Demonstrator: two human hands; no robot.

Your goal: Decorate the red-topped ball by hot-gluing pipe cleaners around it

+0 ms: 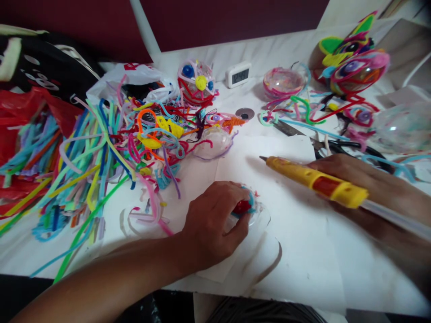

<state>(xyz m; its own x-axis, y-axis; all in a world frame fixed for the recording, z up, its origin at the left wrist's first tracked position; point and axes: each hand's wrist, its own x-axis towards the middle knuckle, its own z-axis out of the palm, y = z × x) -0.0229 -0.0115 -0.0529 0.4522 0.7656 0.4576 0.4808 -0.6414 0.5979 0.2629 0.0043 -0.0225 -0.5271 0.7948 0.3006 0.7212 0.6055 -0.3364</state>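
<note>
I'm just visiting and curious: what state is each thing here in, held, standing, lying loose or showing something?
Red-and-blue piece: gripped in the left hand, partly covered.
Yellow glue gun: held in the right hand, tip apart from the piece.
Glue stick: protruding from the gun's rear.
Clock: upright, digits showing.
Scissors: partly hidden; open or shut unclear.
Pipe cleaners: loosely heaped.
White paper: lying flat.

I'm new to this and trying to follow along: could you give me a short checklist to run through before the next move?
1. Left hand steadying the red-and-blue piece: ok, fingers around it.
2. Right hand holding the yellow glue gun: ok.
3. Nozzle away from the left hand: ok, apart.
4. Glue stick fitted: ok, it sticks out behind.
5. Glue gun hot: cannot tell.
6. White paper beneath the piece: ok.
</note>
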